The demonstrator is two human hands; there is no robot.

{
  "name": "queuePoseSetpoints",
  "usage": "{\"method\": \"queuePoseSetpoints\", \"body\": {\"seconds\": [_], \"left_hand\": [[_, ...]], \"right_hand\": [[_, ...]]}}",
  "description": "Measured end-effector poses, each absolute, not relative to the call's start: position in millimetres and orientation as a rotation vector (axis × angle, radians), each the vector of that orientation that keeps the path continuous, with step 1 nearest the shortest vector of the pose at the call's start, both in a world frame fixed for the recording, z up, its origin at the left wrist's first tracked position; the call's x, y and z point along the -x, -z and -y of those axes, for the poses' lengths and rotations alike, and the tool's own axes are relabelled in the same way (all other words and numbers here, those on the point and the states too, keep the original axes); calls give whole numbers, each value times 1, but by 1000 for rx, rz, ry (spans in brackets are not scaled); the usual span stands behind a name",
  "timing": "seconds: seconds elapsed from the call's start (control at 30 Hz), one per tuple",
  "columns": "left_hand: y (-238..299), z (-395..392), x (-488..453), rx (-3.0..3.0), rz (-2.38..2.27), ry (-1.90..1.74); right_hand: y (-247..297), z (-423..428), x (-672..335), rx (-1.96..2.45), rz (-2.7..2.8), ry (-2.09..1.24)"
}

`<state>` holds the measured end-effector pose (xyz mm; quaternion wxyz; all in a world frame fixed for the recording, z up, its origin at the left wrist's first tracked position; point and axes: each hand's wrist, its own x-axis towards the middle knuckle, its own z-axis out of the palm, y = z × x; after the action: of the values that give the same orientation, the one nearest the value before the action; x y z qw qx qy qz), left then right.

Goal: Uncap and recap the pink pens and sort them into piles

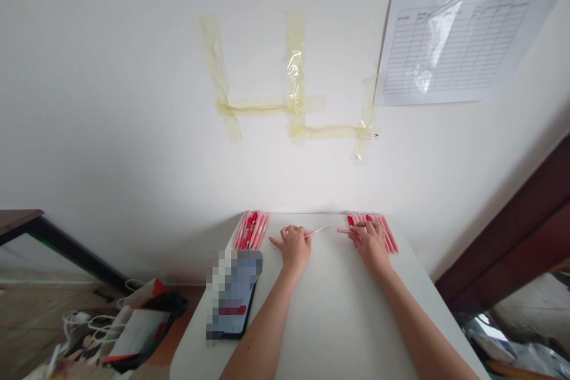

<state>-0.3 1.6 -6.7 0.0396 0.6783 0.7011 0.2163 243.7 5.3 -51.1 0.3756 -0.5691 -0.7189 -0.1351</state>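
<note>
My left hand (294, 243) is closed on a pink pen part (309, 234), from which a thin whitish refill-like rod (321, 228) sticks out to the right. In my right hand (370, 241) is a second pink pen part (344, 231), its end aimed left toward the rod; a small gap separates the two. Behind and beside the right hand lies a row of pink and red pens (390, 234), partly covered by its fingers. Another row of pink and red pens (252, 230) lies left of my left hand.
A phone (236, 297), partly pixelated, lies at the left edge of the white table (338, 314). The table's far edge meets a white wall with yellowed tape (295, 71) and a printed sheet (458, 47). Bags and cables (142, 326) sit on the floor at left.
</note>
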Motion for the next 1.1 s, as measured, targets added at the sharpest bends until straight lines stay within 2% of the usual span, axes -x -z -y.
{"method": "queuePoseSetpoints", "body": {"seconds": [0.23,0.63,1.1], "left_hand": [[4,-1,1,-2058,-2102,-693],[8,9,-20,-2232,-1694,-835],[17,5,-24,-2174,-1723,-773]], "right_hand": [[45,-1,-242,1445,1855,332],[34,6,-228,1373,1973,385],[29,11,-220,1365,2064,453]]}}
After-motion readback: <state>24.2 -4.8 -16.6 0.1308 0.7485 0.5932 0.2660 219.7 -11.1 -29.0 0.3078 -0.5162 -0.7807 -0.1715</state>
